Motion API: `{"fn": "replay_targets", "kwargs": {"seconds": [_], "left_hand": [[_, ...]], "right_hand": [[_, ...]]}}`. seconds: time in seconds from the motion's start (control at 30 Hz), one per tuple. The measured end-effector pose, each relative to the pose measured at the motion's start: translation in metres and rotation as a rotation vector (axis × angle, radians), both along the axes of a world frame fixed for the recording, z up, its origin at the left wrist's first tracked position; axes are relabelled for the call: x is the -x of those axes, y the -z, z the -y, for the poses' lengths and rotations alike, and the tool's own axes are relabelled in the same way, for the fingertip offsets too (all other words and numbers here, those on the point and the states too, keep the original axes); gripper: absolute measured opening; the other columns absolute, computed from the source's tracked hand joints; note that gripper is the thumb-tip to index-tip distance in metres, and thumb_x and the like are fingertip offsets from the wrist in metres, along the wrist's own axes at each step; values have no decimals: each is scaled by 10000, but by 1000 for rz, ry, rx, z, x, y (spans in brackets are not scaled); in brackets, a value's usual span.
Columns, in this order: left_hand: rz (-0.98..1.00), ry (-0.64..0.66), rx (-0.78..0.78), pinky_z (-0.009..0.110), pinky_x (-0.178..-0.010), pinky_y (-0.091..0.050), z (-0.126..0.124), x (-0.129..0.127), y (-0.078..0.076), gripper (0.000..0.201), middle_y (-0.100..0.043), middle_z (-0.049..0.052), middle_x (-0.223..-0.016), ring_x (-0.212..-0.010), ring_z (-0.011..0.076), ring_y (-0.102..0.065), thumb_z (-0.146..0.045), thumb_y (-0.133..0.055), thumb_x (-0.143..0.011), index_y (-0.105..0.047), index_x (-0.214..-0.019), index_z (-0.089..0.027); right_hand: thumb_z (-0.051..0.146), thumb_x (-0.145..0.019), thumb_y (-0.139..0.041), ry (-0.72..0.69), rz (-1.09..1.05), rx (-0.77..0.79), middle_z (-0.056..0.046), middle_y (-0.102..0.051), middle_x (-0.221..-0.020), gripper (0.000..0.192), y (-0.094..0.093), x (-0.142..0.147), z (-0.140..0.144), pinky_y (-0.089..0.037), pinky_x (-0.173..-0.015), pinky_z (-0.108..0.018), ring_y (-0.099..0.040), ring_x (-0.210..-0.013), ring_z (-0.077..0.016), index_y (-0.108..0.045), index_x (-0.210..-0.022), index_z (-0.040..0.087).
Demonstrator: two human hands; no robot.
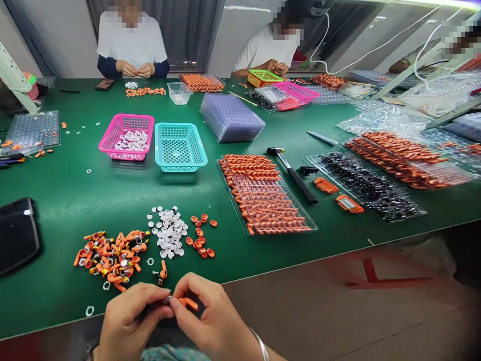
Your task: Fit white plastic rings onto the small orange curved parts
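Observation:
Just past the table's front edge, my left hand [130, 318] and my right hand [212, 316] meet, fingertips pinched together. An orange earbud shell [191, 303] sticks out from the fingers of my right hand. Between the fingertips of both hands is a small, dark and silvery round part [168, 300], mostly covered by my left thumb and finger. Nearby on the table lie a single orange earbud piece [163, 271], a pile of orange earbud pieces [120, 255] with gold and white bits, white round discs [171, 233] and orange cup-shaped caps [200, 240].
Beyond stand a pink basket [108, 150] of white pieces and a turquoise basket [180, 163]. A filled tray [268, 200], a hammer [296, 180] and a tray of black parts [364, 185] lie right. A black phone [18, 235] lies left. Two people sit across.

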State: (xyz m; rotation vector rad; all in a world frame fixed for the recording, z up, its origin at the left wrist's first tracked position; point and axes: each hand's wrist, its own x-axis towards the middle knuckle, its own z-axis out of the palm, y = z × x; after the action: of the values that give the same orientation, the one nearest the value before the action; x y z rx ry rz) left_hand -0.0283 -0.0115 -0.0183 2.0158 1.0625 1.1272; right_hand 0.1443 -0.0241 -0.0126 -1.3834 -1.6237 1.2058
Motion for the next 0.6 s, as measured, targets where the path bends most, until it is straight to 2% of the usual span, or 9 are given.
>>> {"fn": "replay_targets", "kwargs": {"seconds": [0.17, 0.33, 0.5, 0.6], "left_hand": [[-33, 33, -73, 132, -614, -571, 1, 2, 0, 100, -738, 15, -747, -638, 114, -716, -258, -611, -924, -686, -929, -191], [-118, 60, -136, 141, -671, -570, 8, 4, -5, 99, -741, 19, -814, -693, 108, -719, -195, -561, -951, -651, -993, -191], [-78, -53, -146, 124, -637, -566, 13, -2, -11, 87, -733, -35, -720, -611, 96, -718, -320, -584, -939, -573, -924, -236], [-62, -7, -159, 127, -645, -570, 13, -4, -13, 99, -746, -33, -743, -634, 96, -728, -232, -561, -948, -540, -852, -239]], "right_hand": [[213, -816, -556, -24, -35, 40, 40, -497, -615, 111, 0, 0, 2, -340, -521, -218, -444, -559, -107, -542, -711, 179], [185, -787, -578, -79, -175, 164, 51, -484, -636, 43, -3, -4, -1, -348, -517, -213, -429, -568, -102, -540, -768, 179], [135, -733, -603, -97, -341, 280, 12, -589, -731, 52, -6, -5, -5, -448, -629, -224, -545, -664, -117, -601, -780, 158], [144, -694, -619, -80, -464, 379, 27, -565, -695, 62, -2, -2, -4, -425, -574, -208, -519, -624, -101, -570, -725, 166]]}}
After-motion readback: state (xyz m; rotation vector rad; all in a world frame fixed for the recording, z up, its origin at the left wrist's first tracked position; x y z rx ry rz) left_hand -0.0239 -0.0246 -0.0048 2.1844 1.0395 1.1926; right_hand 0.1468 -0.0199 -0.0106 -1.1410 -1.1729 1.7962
